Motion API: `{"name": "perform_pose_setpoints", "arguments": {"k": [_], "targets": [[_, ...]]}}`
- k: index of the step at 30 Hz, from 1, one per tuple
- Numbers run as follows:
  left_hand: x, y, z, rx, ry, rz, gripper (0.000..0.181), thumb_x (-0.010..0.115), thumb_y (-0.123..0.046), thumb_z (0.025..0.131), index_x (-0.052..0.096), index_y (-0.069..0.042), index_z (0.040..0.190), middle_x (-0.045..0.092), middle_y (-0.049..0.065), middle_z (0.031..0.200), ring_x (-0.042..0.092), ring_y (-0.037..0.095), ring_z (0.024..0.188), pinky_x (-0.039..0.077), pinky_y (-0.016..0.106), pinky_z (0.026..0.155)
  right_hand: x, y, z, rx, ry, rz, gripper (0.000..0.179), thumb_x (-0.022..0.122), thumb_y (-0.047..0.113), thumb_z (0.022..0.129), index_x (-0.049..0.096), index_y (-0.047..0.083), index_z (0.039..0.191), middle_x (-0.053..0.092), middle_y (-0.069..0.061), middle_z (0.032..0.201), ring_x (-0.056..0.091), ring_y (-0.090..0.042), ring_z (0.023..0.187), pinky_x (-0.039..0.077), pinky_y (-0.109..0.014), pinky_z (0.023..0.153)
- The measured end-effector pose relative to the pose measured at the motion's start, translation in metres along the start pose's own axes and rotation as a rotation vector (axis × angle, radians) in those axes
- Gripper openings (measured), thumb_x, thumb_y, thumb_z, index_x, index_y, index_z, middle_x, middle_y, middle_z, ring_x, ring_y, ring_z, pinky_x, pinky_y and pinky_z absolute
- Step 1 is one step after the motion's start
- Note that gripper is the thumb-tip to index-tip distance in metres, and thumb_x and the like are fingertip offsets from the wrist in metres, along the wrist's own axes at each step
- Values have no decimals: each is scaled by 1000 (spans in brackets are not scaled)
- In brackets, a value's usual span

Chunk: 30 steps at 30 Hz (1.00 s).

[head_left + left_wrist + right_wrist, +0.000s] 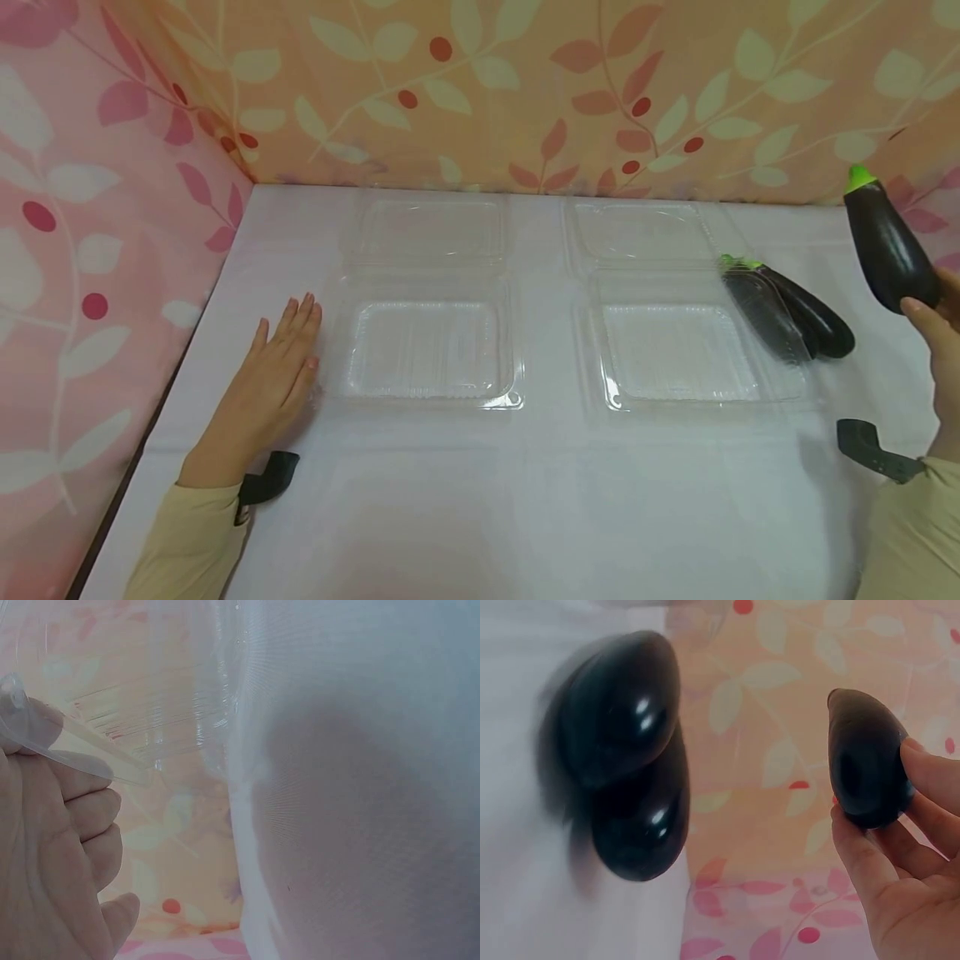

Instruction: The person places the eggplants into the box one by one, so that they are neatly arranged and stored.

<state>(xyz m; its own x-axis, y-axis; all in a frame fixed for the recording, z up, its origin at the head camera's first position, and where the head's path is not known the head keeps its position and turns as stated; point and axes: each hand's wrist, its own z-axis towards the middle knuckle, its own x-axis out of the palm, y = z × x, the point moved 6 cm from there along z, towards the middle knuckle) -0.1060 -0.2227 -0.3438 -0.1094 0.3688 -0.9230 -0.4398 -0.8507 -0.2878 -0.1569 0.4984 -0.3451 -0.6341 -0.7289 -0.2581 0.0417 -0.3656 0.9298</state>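
Observation:
My right hand holds a dark purple eggplant by its rounded bottom end, raised at the far right with its green cap up. In the right wrist view, the thumb and fingers close around that eggplant. My left hand has its fingers extended at the left edge of a clear plastic clamshell box, whose lid lies back. Clear plastic overlaps the thumb and index finger in the left wrist view. Two more eggplants lie side by side near the right hand.
A second clear clamshell box lies opened flat on the white tablecloth, right of the first. Its right edge overlaps one lying eggplant in the head view. Floral cloth rises along the back and left side.

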Motion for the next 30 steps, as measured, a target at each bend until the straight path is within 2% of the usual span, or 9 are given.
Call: {"name": "perform_pose_setpoints", "arguments": {"k": [4,7,10,14,15,21,24,30], "targets": [[0,1,0,0,0,2,55,37,-20,101,21,6,146,19,21,153,12,32,142,5,53,112,20,52,-30,-10,-14,-1,39,60,10,90,59,11,129,60,3,121,51,-7,107,32,-13,100],[1,1,0,0,-1,3,55,37,-20,101,22,7,146,19,21,153,12,32,142,5,53,112,30,77,-44,-29,-24,52,38,61,8,88,61,8,126,61,1,117,52,-10,106,33,-14,100],[1,1,0,1,0,4,55,36,-21,101,22,6,146,20,20,153,12,31,143,5,53,112,37,93,-52,-86,-24,28,38,62,5,87,62,6,124,60,0,119,53,-12,109,34,-17,101],[0,1,1,6,-1,5,55,37,-20,101,22,6,146,20,21,153,11,29,143,5,52,113,45,105,-59,-148,3,-3,37,59,-2,87,61,2,124,62,2,115,55,-13,109,37,-18,99],[0,1,1,6,-1,5,55,37,-20,100,22,6,146,20,21,153,10,29,143,5,52,113,47,107,-61,-163,16,20,36,58,-4,87,61,1,123,63,2,113,56,-13,108,39,-18,98],[0,1,1,6,-7,5,55,34,-23,102,22,6,146,20,21,153,10,28,143,5,53,113,58,115,-69,-166,129,271,37,56,-14,85,62,-3,120,65,-5,109,55,-17,103,43,-13,89],[0,1,0,8,-9,5,54,33,-24,102,22,6,146,20,21,153,10,28,143,5,53,113,63,121,-73,-175,169,302,39,55,-17,85,63,-3,120,65,-6,109,55,-17,103,44,-12,87],[0,1,1,16,-12,7,53,33,-23,102,22,6,146,20,20,153,9,27,143,4,52,113,73,134,-81,-236,312,483,40,52,-24,82,57,-14,120,66,-10,106,57,-20,102,45,-13,84]]}}
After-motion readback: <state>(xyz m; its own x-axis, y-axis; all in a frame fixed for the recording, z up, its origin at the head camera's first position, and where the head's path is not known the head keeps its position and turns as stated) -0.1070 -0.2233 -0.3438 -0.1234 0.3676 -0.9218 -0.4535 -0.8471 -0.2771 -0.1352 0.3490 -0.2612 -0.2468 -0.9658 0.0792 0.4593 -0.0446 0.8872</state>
